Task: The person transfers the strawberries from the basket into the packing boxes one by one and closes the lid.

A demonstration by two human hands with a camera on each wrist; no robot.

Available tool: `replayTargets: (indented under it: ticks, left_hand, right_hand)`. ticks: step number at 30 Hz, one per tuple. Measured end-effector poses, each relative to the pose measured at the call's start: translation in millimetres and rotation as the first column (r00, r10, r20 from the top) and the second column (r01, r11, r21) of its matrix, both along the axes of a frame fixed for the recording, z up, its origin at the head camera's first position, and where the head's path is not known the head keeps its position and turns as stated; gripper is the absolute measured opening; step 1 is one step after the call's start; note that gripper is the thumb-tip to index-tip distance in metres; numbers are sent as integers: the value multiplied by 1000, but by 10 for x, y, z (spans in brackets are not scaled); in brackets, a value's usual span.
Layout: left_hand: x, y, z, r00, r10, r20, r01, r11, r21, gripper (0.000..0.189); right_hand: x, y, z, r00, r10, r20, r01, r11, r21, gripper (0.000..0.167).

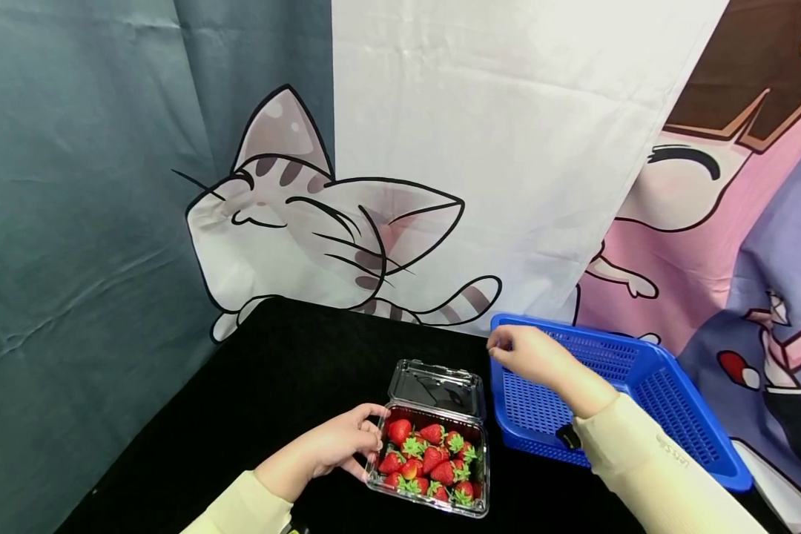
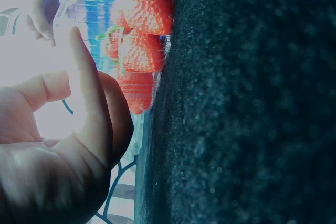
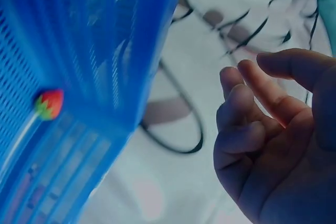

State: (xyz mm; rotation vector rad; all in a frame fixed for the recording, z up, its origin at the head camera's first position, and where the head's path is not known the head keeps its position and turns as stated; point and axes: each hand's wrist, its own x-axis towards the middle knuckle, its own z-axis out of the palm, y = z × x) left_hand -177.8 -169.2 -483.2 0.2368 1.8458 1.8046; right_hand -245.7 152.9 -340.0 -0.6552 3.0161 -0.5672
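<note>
In the head view, a clear plastic clamshell box full of red strawberries stands with its lid folded back. My left hand rests against the box's left side, its fingers spread along the wall. The left wrist view shows strawberries through the plastic, just past the left hand. Over the left rim of a blue basket hovers my right hand, fingers loosely bent, holding nothing. One strawberry lies inside the basket in the right wrist view.
Black cloth covers the table beneath box and basket. The basket is to the right of the box, a narrow strip of cloth between them. Behind the table hangs a printed curtain with a cartoon cat.
</note>
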Motion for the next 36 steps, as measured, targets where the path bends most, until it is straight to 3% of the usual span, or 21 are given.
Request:
replayTargets:
  ticks: [6, 14, 19, 24, 36]
  left_hand:
    - [-10, -5, -30, 1000, 5, 3, -5, 1000, 1, 61]
    - [-12, 5, -33, 1000, 2, 10, -2, 1000, 9, 61]
    - [-4, 14, -18, 1000, -1, 15, 1, 1000, 15, 61]
    - [-6, 12, -12, 1000, -4, 20, 3, 1000, 14, 62]
    - [-40, -8, -26, 1000, -2, 20, 2, 1000, 15, 60]
  right_hand:
    - [-314, 288, -43, 996, -84, 29, 84, 996, 7, 12]
    - [-651, 546, -328, 990, -134, 43, 131, 989, 76, 14]
    - [-760, 628, -502, 988, -129, 80, 119, 986, 118, 11]
    - [-849, 602, -655, 978, -141, 150, 110, 974, 199, 19]
    - [-939, 486, -777, 974, -148, 174, 89, 947, 308, 17]
